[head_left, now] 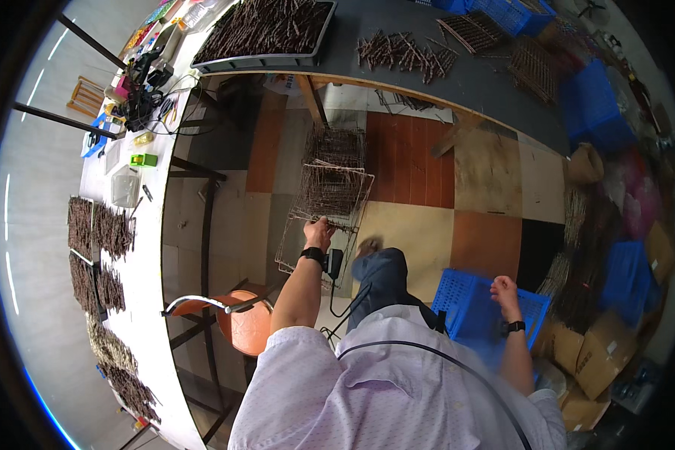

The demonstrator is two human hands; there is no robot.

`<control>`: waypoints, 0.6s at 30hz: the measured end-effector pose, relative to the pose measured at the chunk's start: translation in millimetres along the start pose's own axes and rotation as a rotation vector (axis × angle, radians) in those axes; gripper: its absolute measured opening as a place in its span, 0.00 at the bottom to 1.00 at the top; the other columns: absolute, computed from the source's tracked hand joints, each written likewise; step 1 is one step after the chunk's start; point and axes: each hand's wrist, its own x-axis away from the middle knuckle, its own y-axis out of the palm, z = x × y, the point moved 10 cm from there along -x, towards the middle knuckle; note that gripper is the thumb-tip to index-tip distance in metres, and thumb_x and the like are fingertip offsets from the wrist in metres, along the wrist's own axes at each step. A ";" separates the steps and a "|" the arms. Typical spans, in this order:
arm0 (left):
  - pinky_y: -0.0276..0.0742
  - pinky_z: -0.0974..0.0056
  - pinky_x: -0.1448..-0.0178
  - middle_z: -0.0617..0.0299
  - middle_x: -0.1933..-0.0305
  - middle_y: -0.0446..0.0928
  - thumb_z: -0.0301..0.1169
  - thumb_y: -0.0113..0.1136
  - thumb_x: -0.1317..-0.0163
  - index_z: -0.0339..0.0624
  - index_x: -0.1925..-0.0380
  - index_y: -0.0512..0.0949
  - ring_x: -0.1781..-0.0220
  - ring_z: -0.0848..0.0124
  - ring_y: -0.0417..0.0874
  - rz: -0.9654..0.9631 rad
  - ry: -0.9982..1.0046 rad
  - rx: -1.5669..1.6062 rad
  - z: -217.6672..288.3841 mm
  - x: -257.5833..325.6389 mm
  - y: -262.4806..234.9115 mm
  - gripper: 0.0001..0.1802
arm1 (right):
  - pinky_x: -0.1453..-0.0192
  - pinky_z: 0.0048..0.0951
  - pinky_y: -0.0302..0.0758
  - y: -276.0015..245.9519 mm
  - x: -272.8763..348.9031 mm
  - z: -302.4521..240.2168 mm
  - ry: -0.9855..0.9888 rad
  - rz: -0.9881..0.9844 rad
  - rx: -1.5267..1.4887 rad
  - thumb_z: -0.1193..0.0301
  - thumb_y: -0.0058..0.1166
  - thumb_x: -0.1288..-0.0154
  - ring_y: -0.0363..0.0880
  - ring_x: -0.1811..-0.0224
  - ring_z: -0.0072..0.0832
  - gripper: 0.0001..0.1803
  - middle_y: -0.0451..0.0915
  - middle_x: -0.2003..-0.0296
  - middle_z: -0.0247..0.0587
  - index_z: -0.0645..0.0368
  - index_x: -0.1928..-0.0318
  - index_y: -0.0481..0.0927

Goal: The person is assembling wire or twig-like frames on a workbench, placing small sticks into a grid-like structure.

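Note:
My left hand point(319, 234) is closed round the edge of a wire rack point(286, 253), a thin rectangular metal frame. Beyond it on the floor stands a pile of similar brown wire racks point(334, 161), partly overlapped by the held one. My right hand point(506, 295) hangs out to the right with its fingers curled in, and nothing shows in it. Below that hand is a blue plastic crate point(457, 289) with perforated sides; my arm hides part of it.
An orange chair point(246, 326) stands at my left beside a long white table point(139, 270) bearing bundles of brown twisted sticks. Ahead, a dark table point(345, 49) carries a tray point(259, 61) heaped with such sticks. Cardboard boxes point(606, 352) and blue crates point(592, 101) crowd the right.

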 end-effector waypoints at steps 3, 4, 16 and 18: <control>0.82 0.51 0.54 0.53 0.58 0.77 0.24 0.58 0.35 0.36 0.39 0.59 0.62 0.57 0.81 0.053 0.034 -0.028 17.0 -27.3 37.6 0.27 | 0.70 0.21 0.74 -11.5 -44.2 -38.4 -0.049 -0.013 0.066 0.66 0.51 0.29 0.76 0.70 0.18 0.07 0.77 0.69 0.29 0.55 0.58 0.76; 0.83 0.52 0.56 0.52 0.55 0.76 0.24 0.57 0.35 0.37 0.34 0.53 0.63 0.59 0.80 0.057 0.027 -0.030 23.6 -39.0 55.3 0.33 | 0.70 0.21 0.74 -13.6 -58.9 -53.1 -0.076 -0.026 0.088 0.67 0.52 0.29 0.76 0.70 0.18 0.06 0.77 0.69 0.29 0.55 0.58 0.76; 0.77 0.52 0.50 0.41 0.61 0.83 0.40 0.65 0.46 0.29 0.62 0.82 0.57 0.49 0.83 0.147 0.329 -1.089 14.7 -104.8 88.1 0.21 | 0.57 0.35 0.78 -14.7 -140.9 -180.4 -0.318 -0.033 0.561 0.64 0.59 0.37 0.83 0.65 0.35 0.12 0.83 0.68 0.44 0.60 0.59 0.79; 0.77 0.53 0.49 0.42 0.60 0.83 0.39 0.65 0.45 0.30 0.61 0.82 0.56 0.50 0.84 0.040 0.288 -1.194 3.9 -109.9 98.1 0.21 | 0.56 0.36 0.78 -30.4 -150.0 -187.6 -0.310 0.002 0.517 0.64 0.59 0.37 0.83 0.64 0.38 0.12 0.83 0.67 0.45 0.60 0.60 0.80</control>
